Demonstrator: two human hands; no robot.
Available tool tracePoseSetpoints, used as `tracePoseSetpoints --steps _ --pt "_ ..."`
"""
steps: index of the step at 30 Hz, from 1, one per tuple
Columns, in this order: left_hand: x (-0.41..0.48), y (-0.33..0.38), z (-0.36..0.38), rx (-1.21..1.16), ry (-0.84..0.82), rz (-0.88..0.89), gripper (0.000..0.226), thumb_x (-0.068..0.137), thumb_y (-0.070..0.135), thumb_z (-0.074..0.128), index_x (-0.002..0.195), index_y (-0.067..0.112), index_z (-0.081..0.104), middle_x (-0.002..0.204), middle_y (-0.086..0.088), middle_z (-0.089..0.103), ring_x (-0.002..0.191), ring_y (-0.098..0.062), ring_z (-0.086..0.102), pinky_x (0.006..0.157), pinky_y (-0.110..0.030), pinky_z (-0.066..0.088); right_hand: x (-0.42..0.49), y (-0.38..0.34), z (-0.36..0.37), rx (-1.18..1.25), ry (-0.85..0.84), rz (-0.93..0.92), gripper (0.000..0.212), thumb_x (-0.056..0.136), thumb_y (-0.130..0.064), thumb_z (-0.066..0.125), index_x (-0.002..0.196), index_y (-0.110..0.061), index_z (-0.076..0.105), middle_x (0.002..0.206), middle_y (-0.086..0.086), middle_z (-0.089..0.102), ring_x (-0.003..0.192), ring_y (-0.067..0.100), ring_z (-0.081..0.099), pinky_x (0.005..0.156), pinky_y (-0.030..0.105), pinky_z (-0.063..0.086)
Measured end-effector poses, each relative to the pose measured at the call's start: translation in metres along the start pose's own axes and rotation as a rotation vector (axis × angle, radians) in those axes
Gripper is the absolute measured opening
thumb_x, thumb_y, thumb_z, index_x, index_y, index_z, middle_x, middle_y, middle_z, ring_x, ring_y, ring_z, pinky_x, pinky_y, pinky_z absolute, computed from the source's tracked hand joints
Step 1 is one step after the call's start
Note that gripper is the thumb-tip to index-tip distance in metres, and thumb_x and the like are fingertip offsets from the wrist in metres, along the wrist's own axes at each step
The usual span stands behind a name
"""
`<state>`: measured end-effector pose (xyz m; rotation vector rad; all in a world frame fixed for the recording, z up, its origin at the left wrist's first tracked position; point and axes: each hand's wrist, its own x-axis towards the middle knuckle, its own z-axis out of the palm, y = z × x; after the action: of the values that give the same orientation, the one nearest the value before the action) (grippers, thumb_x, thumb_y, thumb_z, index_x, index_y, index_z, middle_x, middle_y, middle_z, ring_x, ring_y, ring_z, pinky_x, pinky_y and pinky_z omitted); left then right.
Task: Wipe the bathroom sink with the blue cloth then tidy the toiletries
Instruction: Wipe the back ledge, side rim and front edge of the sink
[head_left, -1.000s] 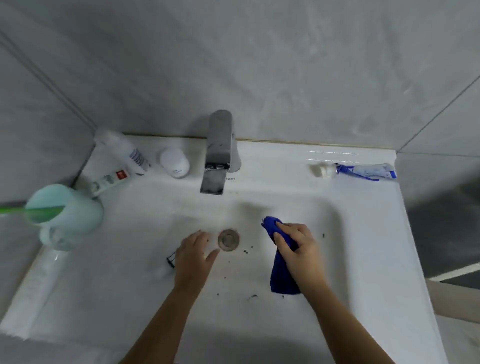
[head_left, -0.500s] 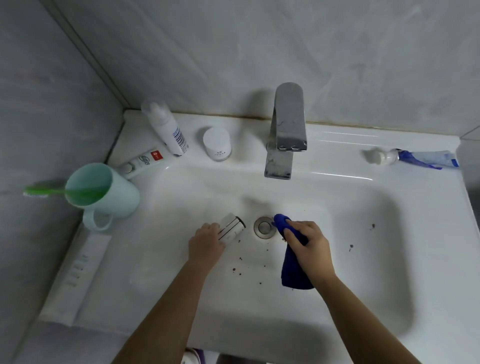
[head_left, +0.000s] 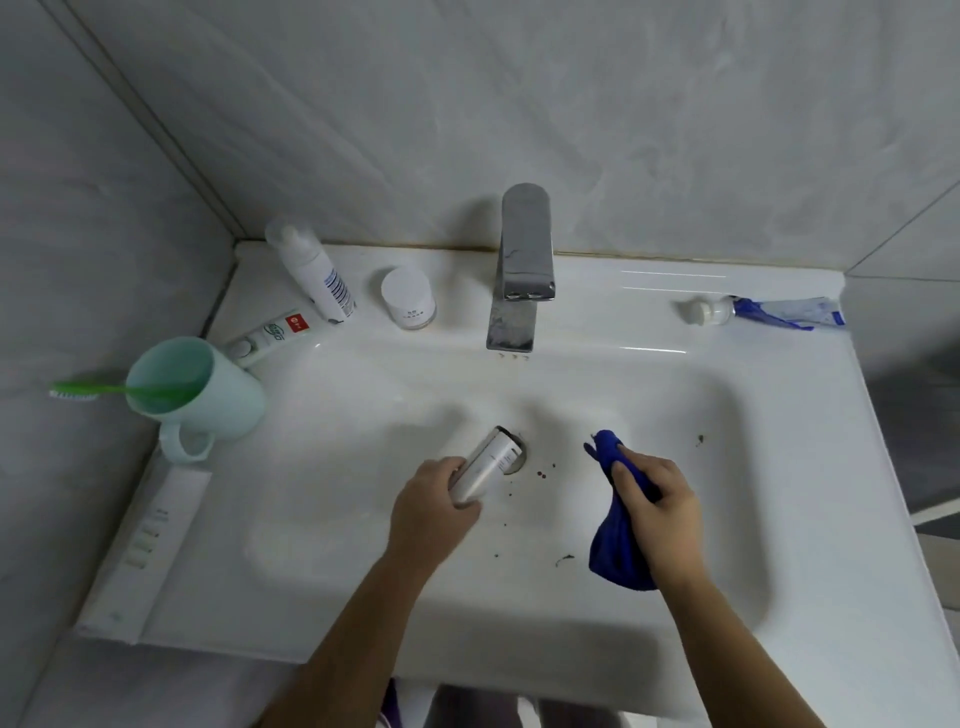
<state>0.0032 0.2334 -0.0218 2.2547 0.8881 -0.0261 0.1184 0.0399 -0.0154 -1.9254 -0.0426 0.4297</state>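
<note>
Head view: near the middle of the sink (head_left: 649, 374), the left hand (head_left: 431, 506) has its grip curled round a white tube (head_left: 488, 462) whose far end lies over the drain (head_left: 521, 453). To its right, the right hand (head_left: 660, 506) has its grip pinching the bunched cloth (head_left: 618, 553) low in the basin, beside dark specks (head_left: 540, 474). The mug (head_left: 208, 395), bottle (head_left: 317, 278) and jar (head_left: 408, 299) stand at the back-left corner, and the toothpaste (head_left: 779, 312) lies at the back-right.

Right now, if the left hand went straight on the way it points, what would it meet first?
The left hand points its white bottle back-right across the drain. Beyond is bare sink, so probably its back slope just right of the faucet; height is unclear.
</note>
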Motion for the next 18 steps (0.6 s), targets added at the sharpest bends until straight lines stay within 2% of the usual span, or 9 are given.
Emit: tracePoseSetpoints --steps 2,5,6,8,9,11,13,16,18 --pt "-0.015 0.034 0.010 -0.085 -0.014 0.048 0.047 0.072 0.016 0.070 0.118 0.015 0.058 0.101 0.000 0.057 0.083 -0.015 0.056 0.069 -0.020 0.041 -0.003 -0.001 -0.021 0.059 0.055 0.012 0.016 0.089 -0.018 0.059 0.100 -0.024 0.067 0.107 -0.003 0.059 0.096 0.012 0.059 0.081 0.025 0.043" --pt "-0.022 0.085 0.028 -0.181 -0.048 0.154 0.044 0.073 0.012 0.069 0.116 0.016 0.059 0.098 0.006 0.051 0.091 -0.016 0.058 0.075 -0.023 0.048 -0.005 -0.005 -0.058 0.082 0.122 -0.029 0.016 0.088 -0.016 0.059 0.101 -0.021 0.067 0.106 -0.002 0.060 0.093 0.007 0.058 0.076 0.017 0.041" --pt "-0.021 0.100 0.033 -0.184 -0.065 0.188 0.044 0.074 0.011 0.068 0.117 0.017 0.059 0.098 0.006 0.049 0.091 -0.011 0.055 0.075 -0.017 0.046 -0.004 -0.006 -0.072 0.069 0.150 -0.053 0.015 0.088 -0.016 0.059 0.100 -0.021 0.067 0.105 -0.002 0.060 0.092 0.005 0.057 0.075 0.015 0.040" --pt "-0.017 0.130 0.044 -0.158 -0.103 0.225 0.046 0.078 0.013 0.066 0.123 0.021 0.056 0.102 0.003 0.049 0.083 0.003 0.044 0.070 0.001 0.031 -0.004 -0.006 -0.100 0.055 0.214 -0.081 0.016 0.088 -0.015 0.059 0.101 -0.021 0.066 0.103 -0.001 0.060 0.092 0.003 0.056 0.074 0.012 0.039" --pt "-0.014 0.143 0.048 -0.154 -0.119 0.231 0.048 0.079 0.014 0.065 0.126 0.023 0.054 0.105 0.004 0.049 0.083 0.004 0.044 0.068 0.004 0.026 -0.003 -0.004 -0.113 0.057 0.247 -0.085 0.017 0.088 -0.015 0.059 0.103 -0.020 0.066 0.103 -0.001 0.060 0.092 0.002 0.056 0.074 0.011 0.039" --pt "-0.007 0.168 0.058 -0.182 -0.155 0.265 0.052 0.079 0.013 0.066 0.128 0.023 0.053 0.108 0.005 0.048 0.095 -0.009 0.054 0.068 -0.002 0.029 -0.003 -0.001 -0.139 0.069 0.315 -0.082 0.018 0.088 -0.015 0.059 0.103 -0.020 0.067 0.103 -0.002 0.060 0.092 0.002 0.056 0.074 0.006 0.037" --pt "0.000 0.189 0.068 -0.169 -0.194 0.310 0.055 0.077 0.012 0.068 0.129 0.020 0.053 0.113 0.003 0.050 0.104 -0.015 0.055 0.075 -0.012 0.035 -0.002 0.001 -0.162 0.105 0.370 -0.079 0.018 0.087 -0.014 0.060 0.100 -0.024 0.067 0.102 -0.004 0.060 0.094 0.004 0.056 0.077 0.007 0.037" --pt "0.011 0.217 0.078 -0.096 -0.210 0.347 0.048 0.073 0.014 0.072 0.119 0.020 0.058 0.112 0.004 0.057 0.102 -0.015 0.056 0.082 -0.022 0.042 0.001 0.006 -0.191 0.130 0.442 -0.073 0.018 0.087 -0.014 0.061 0.099 -0.026 0.067 0.103 -0.002 0.059 0.096 0.010 0.056 0.083 0.020 0.036" --pt "0.016 0.235 0.081 -0.001 -0.200 0.368 0.037 0.072 0.020 0.072 0.107 0.022 0.059 0.106 0.008 0.061 0.096 -0.018 0.058 0.077 -0.026 0.045 0.003 0.010 -0.206 0.132 0.468 -0.065 0.018 0.086 -0.014 0.061 0.100 -0.023 0.068 0.104 0.000 0.060 0.095 0.010 0.056 0.084 0.021 0.036"
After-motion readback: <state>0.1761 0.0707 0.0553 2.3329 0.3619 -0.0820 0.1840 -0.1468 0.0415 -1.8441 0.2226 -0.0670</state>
